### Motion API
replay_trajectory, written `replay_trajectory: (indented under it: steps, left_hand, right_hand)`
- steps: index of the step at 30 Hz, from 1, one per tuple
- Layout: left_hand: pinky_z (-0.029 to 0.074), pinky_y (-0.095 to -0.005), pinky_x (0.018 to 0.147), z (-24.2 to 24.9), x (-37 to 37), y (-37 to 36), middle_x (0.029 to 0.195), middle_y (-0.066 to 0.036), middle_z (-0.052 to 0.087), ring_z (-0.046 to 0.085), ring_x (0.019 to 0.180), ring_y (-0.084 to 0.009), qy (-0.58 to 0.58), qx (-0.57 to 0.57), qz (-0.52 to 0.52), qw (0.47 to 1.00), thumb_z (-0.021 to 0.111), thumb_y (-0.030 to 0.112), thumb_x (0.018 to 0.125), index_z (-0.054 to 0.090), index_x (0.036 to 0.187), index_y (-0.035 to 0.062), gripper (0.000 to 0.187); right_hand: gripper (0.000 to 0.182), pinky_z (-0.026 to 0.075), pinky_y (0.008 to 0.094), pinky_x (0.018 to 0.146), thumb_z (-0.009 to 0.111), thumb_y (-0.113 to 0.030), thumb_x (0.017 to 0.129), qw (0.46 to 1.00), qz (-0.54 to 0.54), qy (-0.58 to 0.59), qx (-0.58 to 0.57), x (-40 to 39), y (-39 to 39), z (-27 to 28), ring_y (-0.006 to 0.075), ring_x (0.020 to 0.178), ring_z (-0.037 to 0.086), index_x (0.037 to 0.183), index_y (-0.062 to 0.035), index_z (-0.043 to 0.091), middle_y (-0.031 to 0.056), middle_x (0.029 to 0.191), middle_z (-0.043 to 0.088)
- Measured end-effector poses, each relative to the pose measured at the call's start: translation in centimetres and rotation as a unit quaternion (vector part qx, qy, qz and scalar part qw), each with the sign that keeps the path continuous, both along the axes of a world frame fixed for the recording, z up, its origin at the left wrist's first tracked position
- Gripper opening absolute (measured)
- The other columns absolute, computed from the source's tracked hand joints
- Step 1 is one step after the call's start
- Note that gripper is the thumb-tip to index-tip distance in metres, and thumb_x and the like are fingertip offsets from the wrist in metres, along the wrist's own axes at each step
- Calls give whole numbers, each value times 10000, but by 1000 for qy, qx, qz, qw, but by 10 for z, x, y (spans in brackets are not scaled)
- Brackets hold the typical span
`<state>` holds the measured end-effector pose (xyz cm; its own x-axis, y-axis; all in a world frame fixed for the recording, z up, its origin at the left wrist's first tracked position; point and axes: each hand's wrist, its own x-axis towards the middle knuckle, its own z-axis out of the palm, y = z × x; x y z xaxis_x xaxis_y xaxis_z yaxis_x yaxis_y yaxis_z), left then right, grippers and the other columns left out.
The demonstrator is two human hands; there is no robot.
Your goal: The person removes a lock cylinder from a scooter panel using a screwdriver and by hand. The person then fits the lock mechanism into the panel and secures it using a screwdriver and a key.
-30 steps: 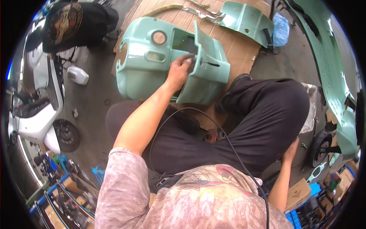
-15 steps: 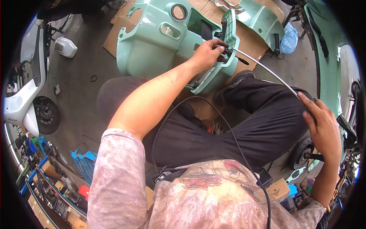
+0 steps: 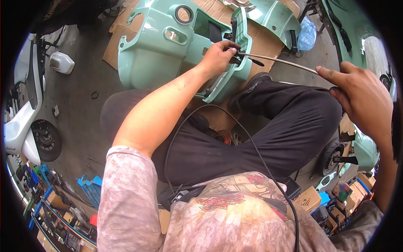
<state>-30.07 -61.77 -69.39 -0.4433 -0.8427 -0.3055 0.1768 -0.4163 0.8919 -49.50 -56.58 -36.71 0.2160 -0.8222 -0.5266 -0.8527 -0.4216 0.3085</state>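
Note:
A mint-green plastic scooter body panel (image 3: pixel 155 59) lies on cardboard in front of my legs. My left hand (image 3: pixel 219 58) reaches to the panel's raised rim (image 3: pixel 244 42), its thumb and fingers closed on a small black part (image 3: pixel 239 53) there. A short black lever-like piece (image 3: pixel 257 62) sticks out beside it. My right hand (image 3: pixel 359 94), at the right, is closed round the near end of a long thin metal rod (image 3: pixel 281 61), with the index finger laid along it. The rod's far tip meets the black part by my left fingertips. Its near end is hidden in my palm.
Another green panel (image 3: pixel 275 21) lies on the cardboard (image 3: pixel 268 52) behind, beside a blue plastic bag (image 3: pixel 307 33). A black cable (image 3: pixel 252 138) loops over my lap. A white scooter (image 3: pixel 25 124) stands left, and crowded shelving (image 3: pixel 58 210) lower left.
My right hand has risen and moved outward, so the rod now runs flatter toward the panel. My left hand stays at the black part. The whole view has shifted slightly.

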Motion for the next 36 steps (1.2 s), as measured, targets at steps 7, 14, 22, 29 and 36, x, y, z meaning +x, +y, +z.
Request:
replay_trajectory:
  steps: [7,14,22,29,36]
  left_hand:
    - [545,-299,856,1,3,-1,1001,-85,639,633,875,-143,3,4,-18,1000,483,72,977,601,1120,-19,207]
    - [531,-280,804,0,1,1,979,-70,619,619,847,-137,-5,-16,-7,1000,501,75,962,578,1152,-17,225]
    - [509,-286,788,9,6,3,985,-118,647,641,851,-157,-135,-125,-42,982,562,79,920,569,1168,-4,262]
    - [501,-281,771,4,4,0,955,-89,665,634,832,-143,-172,-157,-53,971,593,82,908,591,1148,18,248]
    - [496,-275,755,6,10,-2,935,-75,669,624,819,-134,-186,-181,-49,964,596,78,908,607,1134,29,232]
  right_hand:
    - [368,428,419,915,568,-135,906,985,-116,-91,84,-28,5,-5,332,1005,561,1273,-125,599,141,1003,620]
    - [383,417,421,954,552,-162,926,970,-147,-177,73,-40,17,-27,345,1053,556,1307,-135,573,160,1079,624]
    - [386,433,422,889,582,-133,899,984,-136,-99,59,-34,13,-6,334,965,569,1284,-130,595,146,960,609]
    - [356,459,414,801,615,-119,874,999,-26,-17,22,-15,2,0,312,878,592,1229,-126,634,124,880,587]
    - [355,459,417,817,598,-132,891,998,-28,-49,29,-20,6,-4,314,889,591,1244,-134,624,129,882,588]
